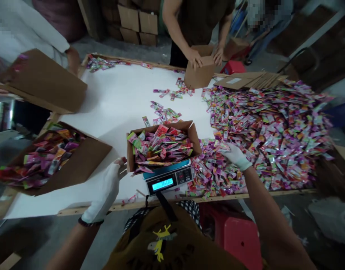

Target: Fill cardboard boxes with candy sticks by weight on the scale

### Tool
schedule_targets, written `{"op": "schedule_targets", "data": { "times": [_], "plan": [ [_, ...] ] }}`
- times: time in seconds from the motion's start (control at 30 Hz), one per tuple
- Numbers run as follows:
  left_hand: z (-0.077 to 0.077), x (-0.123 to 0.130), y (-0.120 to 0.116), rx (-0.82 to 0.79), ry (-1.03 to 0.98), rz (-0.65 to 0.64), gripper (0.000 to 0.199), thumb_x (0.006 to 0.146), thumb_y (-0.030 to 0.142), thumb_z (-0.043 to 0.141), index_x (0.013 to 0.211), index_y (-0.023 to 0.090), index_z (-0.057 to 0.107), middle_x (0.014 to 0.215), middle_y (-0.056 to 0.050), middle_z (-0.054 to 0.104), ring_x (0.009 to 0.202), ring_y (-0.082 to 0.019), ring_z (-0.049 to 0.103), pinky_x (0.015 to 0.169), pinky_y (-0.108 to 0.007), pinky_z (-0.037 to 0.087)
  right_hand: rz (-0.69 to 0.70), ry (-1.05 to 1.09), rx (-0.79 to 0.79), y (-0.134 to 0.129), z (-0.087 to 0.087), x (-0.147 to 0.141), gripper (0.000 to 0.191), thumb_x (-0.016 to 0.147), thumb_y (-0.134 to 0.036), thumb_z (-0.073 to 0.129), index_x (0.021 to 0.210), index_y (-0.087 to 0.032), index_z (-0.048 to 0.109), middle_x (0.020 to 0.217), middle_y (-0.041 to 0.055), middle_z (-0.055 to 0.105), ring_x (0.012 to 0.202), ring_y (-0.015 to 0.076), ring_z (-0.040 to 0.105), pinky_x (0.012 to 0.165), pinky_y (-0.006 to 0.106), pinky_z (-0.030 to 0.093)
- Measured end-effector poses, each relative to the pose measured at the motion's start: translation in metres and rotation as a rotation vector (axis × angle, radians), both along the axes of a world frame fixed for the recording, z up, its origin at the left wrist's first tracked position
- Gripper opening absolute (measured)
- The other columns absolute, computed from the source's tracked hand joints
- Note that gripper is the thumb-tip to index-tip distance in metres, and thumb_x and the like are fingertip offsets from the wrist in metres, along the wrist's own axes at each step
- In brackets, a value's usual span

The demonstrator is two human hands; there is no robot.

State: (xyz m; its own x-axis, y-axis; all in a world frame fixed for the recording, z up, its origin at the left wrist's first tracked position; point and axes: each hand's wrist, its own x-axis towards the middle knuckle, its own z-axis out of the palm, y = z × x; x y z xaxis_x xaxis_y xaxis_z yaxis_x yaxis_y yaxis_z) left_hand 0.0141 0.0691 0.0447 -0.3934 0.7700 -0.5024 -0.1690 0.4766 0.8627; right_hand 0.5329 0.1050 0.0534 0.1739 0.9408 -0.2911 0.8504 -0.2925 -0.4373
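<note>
1. Centrally, an open carton (163,148) of colourful packets sits on a digital scale (169,182), near the bench's near edge; the scale's blue display is lit, its digits too blurred to read surely.
2. The left hand (106,189), in a pale glove, is just beside the carton's left wall; its grip is open, fingers loosely extended, with nothing held.
3. The right hand (235,155), likewise gloved, reaches palm-down to the packet heap (273,131), which covers the right of the white bench (116,90). Its fingers are partly extended among the packets; whether the grip has hold of one cannot be told.
4. At left, a second carton (90,157), tilted, holds more packets.
5. At far left, a person grasps a larger carton (45,82); on the far side, another person's hands rest on a smaller carton (200,73).
6. Flattened cardboard (251,79) lies at the heap's far edge; loose packets (163,112) are scattered beyond the scale.
</note>
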Motion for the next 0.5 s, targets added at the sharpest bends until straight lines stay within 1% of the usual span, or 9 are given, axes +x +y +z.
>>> {"op": "schedule_targets", "data": {
  "times": [0.07,0.1,0.17,0.23,0.27,0.33,0.4,0.43,0.5],
  "plan": [
    [0.005,-0.001,-0.001,0.017,0.034,-0.030,0.040,0.072,0.052,0.070,0.096,0.020,0.068,0.109,-0.012,0.075,0.106,-0.034,0.072,0.090,-0.044,0.062,-0.024,0.235,0.073,0.002,0.033,-0.013,0.042,0.085,-0.046,0.070,0.115,-0.017,0.069,0.077,0.0032,0.074,0.061,0.0178,0.067,0.059,0.029,0.057],
    [0.006,-0.002,-0.001,0.029,0.057,-0.040,0.040,0.072,0.052,0.070,0.096,0.020,0.068,0.112,-0.013,0.075,0.108,-0.034,0.071,0.091,-0.045,0.062,-0.020,0.370,0.116,0.004,0.050,-0.024,0.045,0.083,-0.048,0.072,0.114,-0.017,0.069,0.072,0.0010,0.072,0.057,0.0168,0.065,0.056,0.029,0.057],
    [0.007,-0.005,-0.001,0.056,0.089,-0.054,0.041,0.071,0.052,0.070,0.096,0.020,0.070,0.120,-0.014,0.074,0.112,-0.035,0.070,0.094,-0.046,0.062,0.043,0.573,0.199,0.011,0.080,-0.050,0.049,0.075,-0.046,0.079,0.114,-0.017,0.070,0.066,-0.0024,0.068,0.055,0.0157,0.063,0.056,0.029,0.057],
    [0.004,-0.007,0.000,0.076,0.071,-0.045,0.044,0.071,0.053,0.070,0.100,0.020,0.070,0.125,-0.014,0.072,0.111,-0.033,0.070,0.096,-0.047,0.061,0.164,0.618,0.270,0.022,0.102,-0.078,0.051,0.069,-0.039,0.080,0.116,-0.018,0.072,0.070,-0.0028,0.070,0.061,0.0157,0.066,0.063,0.029,0.060],
    [0.001,-0.008,-0.001,0.078,0.048,-0.032,0.046,0.070,0.053,0.071,0.102,0.021,0.070,0.127,-0.014,0.072,0.110,-0.033,0.071,0.098,-0.048,0.060,0.219,0.615,0.310,0.026,0.109,-0.090,0.050,0.068,-0.036,0.078,0.115,-0.019,0.074,0.074,-0.0018,0.073,0.065,0.0163,0.068,0.068,0.030,0.061],
    [-0.004,-0.013,-0.004,0.063,0.008,0.002,0.049,0.069,0.055,0.072,0.105,0.021,0.069,0.127,-0.013,0.072,0.109,-0.032,0.070,0.102,-0.049,0.058,0.261,0.588,0.394,0.032,0.117,-0.105,0.046,0.068,-0.033,0.074,0.112,-0.019,0.076,0.084,0.0007,0.077,0.075,0.0184,0.072,0.076,0.034,0.062],
    [-0.010,-0.024,-0.011,0.017,-0.011,0.036,0.050,0.066,0.055,0.075,0.102,0.022,0.068,0.123,-0.011,0.071,0.108,-0.031,0.070,0.102,-0.050,0.057,0.202,0.548,0.438,0.030,0.115,-0.105,0.040,0.068,-0.031,0.073,0.105,-0.019,0.076,0.088,0.0022,0.078,0.078,0.0201,0.073,0.079,0.036,0.062],
    [-0.012,-0.032,-0.017,-0.018,-0.030,0.063,0.049,0.064,0.055,0.077,0.100,0.023,0.066,0.118,-0.010,0.071,0.106,-0.030,0.070,0.100,-0.049,0.058,0.144,0.540,0.437,0.026,0.111,-0.100,0.038,0.067,-0.031,0.075,0.103,-0.019,0.075,0.087,0.0025,0.078,0.077,0.0204,0.072,0.077,0.036,0.062],
    [-0.012,-0.056,-0.028,-0.081,-0.102,0.128,0.047,0.064,0.055,0.080,0.094,0.025,0.060,0.109,-0.006,0.070,0.101,-0.029,0.072,0.095,-0.049,0.060,-0.010,0.551,0.396,0.013,0.099,-0.084,0.037,0.065,-0.034,0.080,0.098,-0.019,0.072,0.080,0.0021,0.076,0.069,0.0195,0.070,0.065,0.032,0.060]
  ]
}}
